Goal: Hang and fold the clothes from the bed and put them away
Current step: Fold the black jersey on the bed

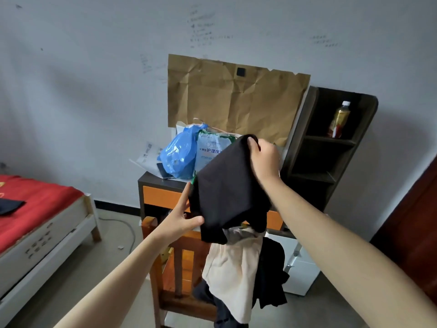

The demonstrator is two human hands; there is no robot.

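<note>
My right hand [262,157] grips the top corner of the black garment [227,190]. My left hand [182,216] pinches its lower edge. It hangs over the chair [184,256], which is draped with a cream garment [234,268]. Behind, a blue bag [179,155] sits on the tabletop [151,178], contents unclear. A bottle [340,119] stands in the shelf [331,143].

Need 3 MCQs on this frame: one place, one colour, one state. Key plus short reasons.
1. Where is the bottle? A) desk B) top compartment of the dark shelf unit C) floor
2. The bed cover is: A) blue B) green C) red
3. The black garment is: A) on the floor B) on a hanger C) held in both hands

Key:
1 B, it stands upright in the top compartment.
2 C, the cover is plainly red.
3 C, the right hand grips its top corner and the left hand pinches its lower edge, above the chair.
</note>
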